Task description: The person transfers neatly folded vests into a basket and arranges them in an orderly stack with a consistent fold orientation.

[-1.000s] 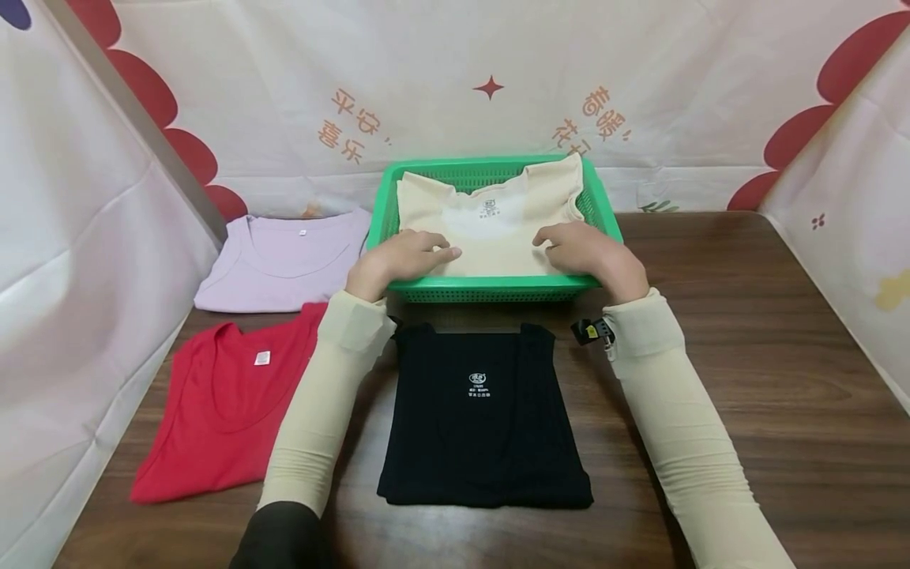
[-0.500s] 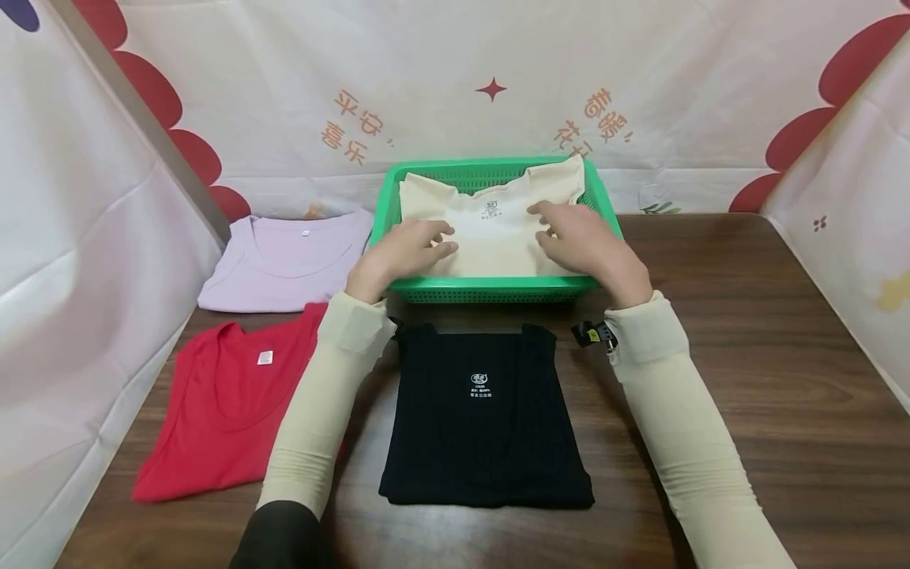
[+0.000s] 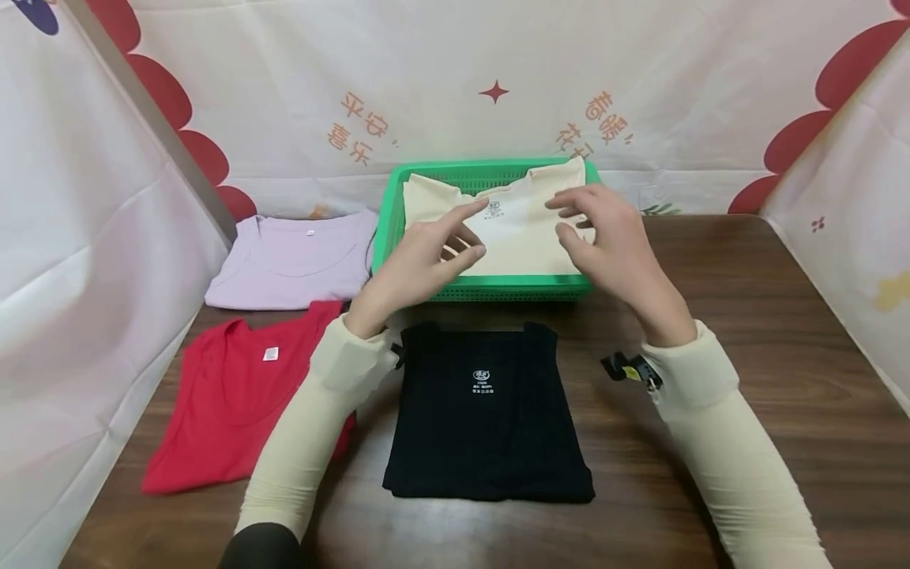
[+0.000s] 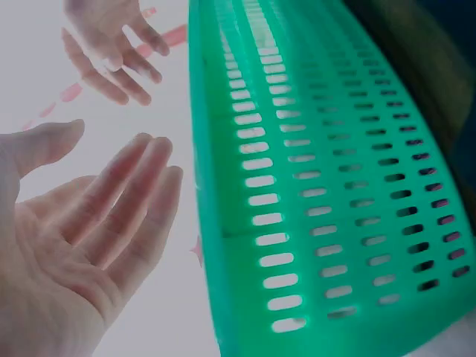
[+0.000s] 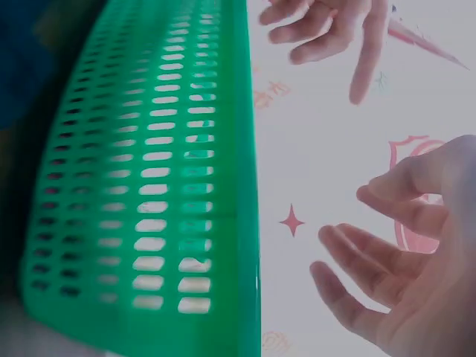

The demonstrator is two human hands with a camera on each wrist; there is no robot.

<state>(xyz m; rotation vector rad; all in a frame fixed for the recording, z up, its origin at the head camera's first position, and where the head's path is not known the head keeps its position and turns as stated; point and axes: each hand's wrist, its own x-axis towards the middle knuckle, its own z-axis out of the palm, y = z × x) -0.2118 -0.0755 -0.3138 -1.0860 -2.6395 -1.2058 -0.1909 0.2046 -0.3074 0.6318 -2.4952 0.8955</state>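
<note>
A folded cream shirt with a small printed mark lies in the green plastic basket. My left hand hovers over the basket's front left part, fingers extended and holding nothing. On the other side, my right hand is raised over the front right corner, its fingers loosely bent and apart from the shirt. Both wrist views show bare fingers beside the slotted basket wall, the left palm and the right fingers bearing nothing. Nearest the person, a folded black tank top lies flat in front of the basket.
To the left on the wooden table lie a folded lilac top and, nearer, a red tank top, partly covered by the left sleeve. A printed white curtain hangs behind the basket and along both sides.
Both hands have lifted off the cream shirt and come up toward the camera, the right one also shifting outward. The shirt stays in the basket; the other garments stay put.
</note>
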